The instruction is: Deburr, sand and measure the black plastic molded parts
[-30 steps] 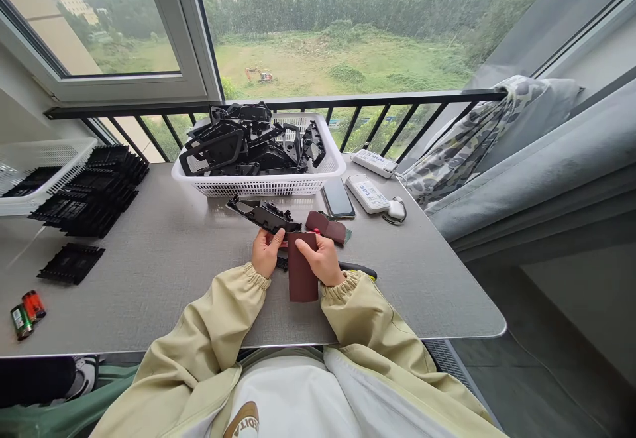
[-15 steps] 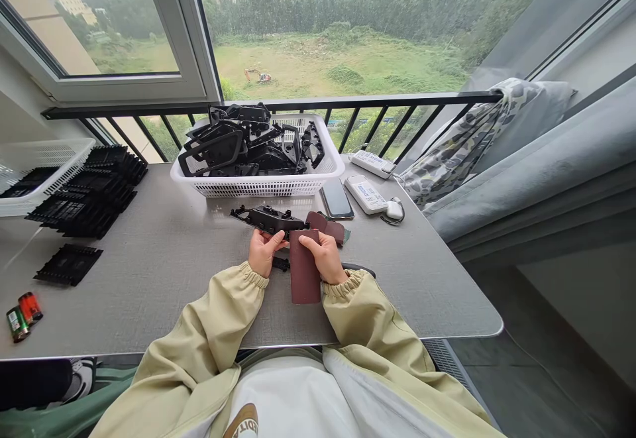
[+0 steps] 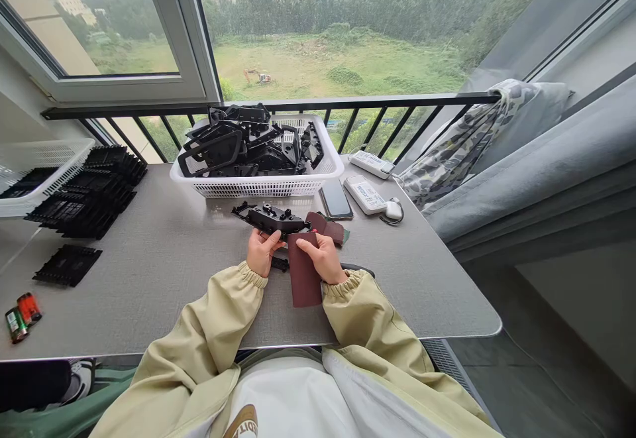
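Observation:
My left hand (image 3: 261, 253) grips the end of a black moulded plastic part (image 3: 271, 219), which reaches up and to the left from my fingers. My right hand (image 3: 322, 259) holds a folded strip of maroon sandpaper (image 3: 304, 272) and presses it against that part's near end. Loose sandpaper pieces (image 3: 332, 229) lie just beyond my right hand. Below my hands, a small black piece (image 3: 279, 264) sits partly hidden on the table, and a dark tool handle (image 3: 358, 268) lies mostly hidden past my right wrist.
A white basket (image 3: 258, 188) heaped with black plastic frames stands ahead, with a phone (image 3: 336, 198), white devices (image 3: 365, 194) and a mouse (image 3: 392, 210) to its right. Stacked black parts (image 3: 87, 189), a second basket (image 3: 44, 160) and batteries (image 3: 22, 317) are on the left.
The black part has tilted in my left hand, its far end swinging slightly upward. The sandpaper strip has shifted a little left and now lies against the part's near end.

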A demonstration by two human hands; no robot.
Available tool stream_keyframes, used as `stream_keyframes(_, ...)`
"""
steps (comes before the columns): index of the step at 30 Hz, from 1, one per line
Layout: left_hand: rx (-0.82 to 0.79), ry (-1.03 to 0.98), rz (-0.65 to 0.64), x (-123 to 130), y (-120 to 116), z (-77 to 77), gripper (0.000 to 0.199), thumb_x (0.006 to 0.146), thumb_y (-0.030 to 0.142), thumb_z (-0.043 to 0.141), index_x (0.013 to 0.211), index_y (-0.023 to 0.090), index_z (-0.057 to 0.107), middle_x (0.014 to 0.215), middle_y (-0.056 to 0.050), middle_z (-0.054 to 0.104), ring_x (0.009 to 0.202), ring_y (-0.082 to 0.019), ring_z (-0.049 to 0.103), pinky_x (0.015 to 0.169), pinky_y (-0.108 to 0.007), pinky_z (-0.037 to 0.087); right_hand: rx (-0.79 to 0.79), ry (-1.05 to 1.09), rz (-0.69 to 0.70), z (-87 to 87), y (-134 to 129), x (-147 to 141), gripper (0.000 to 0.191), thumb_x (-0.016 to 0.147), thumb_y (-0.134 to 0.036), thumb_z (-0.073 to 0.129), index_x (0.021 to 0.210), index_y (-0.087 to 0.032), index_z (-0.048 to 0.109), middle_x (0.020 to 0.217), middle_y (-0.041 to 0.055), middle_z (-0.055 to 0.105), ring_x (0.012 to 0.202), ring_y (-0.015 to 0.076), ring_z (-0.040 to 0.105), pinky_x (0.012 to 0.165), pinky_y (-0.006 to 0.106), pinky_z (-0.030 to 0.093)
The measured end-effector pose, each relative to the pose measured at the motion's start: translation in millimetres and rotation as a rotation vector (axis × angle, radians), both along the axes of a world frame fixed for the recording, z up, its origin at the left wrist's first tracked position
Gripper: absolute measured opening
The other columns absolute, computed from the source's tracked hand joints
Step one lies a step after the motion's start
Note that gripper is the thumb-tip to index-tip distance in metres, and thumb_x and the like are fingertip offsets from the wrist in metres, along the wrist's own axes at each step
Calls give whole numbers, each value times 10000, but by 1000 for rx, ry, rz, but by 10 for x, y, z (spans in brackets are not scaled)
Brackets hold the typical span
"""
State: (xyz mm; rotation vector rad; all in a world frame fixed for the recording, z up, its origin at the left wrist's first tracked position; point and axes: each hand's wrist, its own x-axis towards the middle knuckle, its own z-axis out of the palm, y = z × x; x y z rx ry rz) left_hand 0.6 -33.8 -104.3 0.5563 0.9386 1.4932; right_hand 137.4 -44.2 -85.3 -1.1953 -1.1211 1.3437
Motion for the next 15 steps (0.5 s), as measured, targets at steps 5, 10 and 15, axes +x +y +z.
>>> stream_keyframes(5,-10,-3,-4,-4,-8,9,520,472,280,864,880,180,557,750,30,633,608,-85,610,543,-207,535,28,-16,-16,14,-6,-5,289,640,-434,651,552,-174,560,521,-8,569,492,118,462,472,249,389)
stream_keyframes(10,-6,1,-5,-11,2,11,522,487,297,861,896,179,557,742,30,641,576,-79,607,536,-201,531,40,-31,5,12,-17,-3,291,612,-415,689,525,-170,557,497,-10,557,476,111,443,450,241,363)
stream_keyframes(15,-27,-19,14,-24,36,-8,514,500,319,859,887,176,552,696,40,638,507,-59,569,493,-183,511,14,153,-107,-8,-25,10,274,628,-428,699,613,-170,610,554,-2,595,502,131,497,474,260,421)
